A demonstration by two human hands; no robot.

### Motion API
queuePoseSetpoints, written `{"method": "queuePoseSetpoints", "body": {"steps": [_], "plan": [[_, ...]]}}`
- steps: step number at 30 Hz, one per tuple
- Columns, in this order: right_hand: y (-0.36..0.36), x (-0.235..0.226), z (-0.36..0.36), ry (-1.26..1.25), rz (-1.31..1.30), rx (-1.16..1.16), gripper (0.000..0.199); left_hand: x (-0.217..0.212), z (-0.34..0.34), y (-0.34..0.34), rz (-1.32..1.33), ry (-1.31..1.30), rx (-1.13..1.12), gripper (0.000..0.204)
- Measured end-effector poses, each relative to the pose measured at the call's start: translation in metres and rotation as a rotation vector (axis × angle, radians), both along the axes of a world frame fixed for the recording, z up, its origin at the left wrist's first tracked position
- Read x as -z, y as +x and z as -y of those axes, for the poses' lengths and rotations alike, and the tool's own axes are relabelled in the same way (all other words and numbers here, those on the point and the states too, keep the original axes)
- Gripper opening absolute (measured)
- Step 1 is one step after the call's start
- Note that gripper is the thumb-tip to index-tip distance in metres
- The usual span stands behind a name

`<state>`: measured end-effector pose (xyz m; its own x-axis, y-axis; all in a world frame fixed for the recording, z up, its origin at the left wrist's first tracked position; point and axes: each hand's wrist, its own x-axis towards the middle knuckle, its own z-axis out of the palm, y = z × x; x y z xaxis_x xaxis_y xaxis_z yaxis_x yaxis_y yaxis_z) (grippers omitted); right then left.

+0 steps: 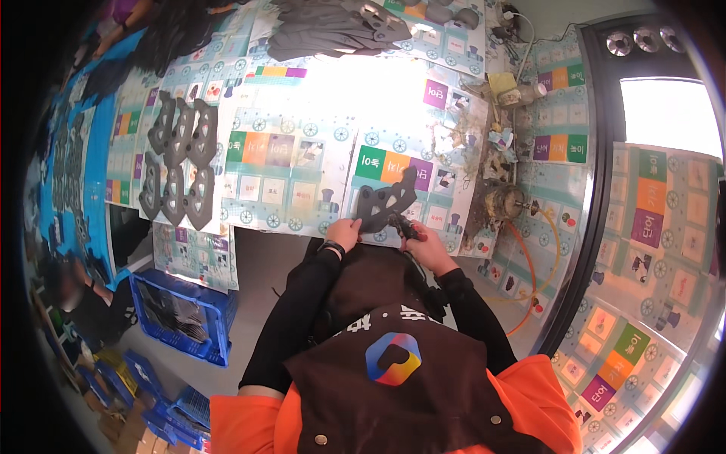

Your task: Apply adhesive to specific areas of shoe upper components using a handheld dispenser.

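Note:
Near the table's front edge lies a dark grey flat piece with cut-out holes (387, 201), its narrow end pointing up and right. My left hand (345, 234) pinches its lower left corner. In my right hand (428, 250) is a pair of cutting pliers (408, 227) with dark jaws and red on the handles. The jaws reach the lower right edge of the piece; whether they are closed on it is too small to tell.
Several similar dark pieces (179, 163) lie in two rows at left. A dark pile (333, 30) covers the back of the table. A blue crate (181, 314) stands on the floor at left, near another person (98, 303). A round metal device (505, 203) with hoses sits at right.

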<state>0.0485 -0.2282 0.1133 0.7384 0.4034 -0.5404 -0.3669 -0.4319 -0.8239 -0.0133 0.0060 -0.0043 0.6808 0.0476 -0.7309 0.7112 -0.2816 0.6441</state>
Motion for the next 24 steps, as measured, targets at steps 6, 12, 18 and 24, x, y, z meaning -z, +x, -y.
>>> {"method": "queuePoseSetpoints", "body": {"steps": [6, 12, 18, 24], "plan": [[-0.005, 0.000, -0.008, -0.158, -0.145, -0.120, 0.023, 0.015, 0.002, -0.016, 0.145, 0.204, 0.038, 0.043], [-0.006, 0.005, -0.012, -0.069, -0.130, 0.002, 0.021, 0.011, 0.002, -0.020, 0.088, 0.166, 0.025, 0.039], [-0.005, 0.017, -0.010, -0.169, -0.113, -0.013, 0.020, 0.013, 0.008, -0.018, 0.170, 0.334, 0.078, 0.040], [-0.002, 0.026, -0.014, -0.158, -0.100, -0.062, 0.020, 0.002, 0.006, -0.012, 0.068, 0.260, 0.050, 0.039]]}}
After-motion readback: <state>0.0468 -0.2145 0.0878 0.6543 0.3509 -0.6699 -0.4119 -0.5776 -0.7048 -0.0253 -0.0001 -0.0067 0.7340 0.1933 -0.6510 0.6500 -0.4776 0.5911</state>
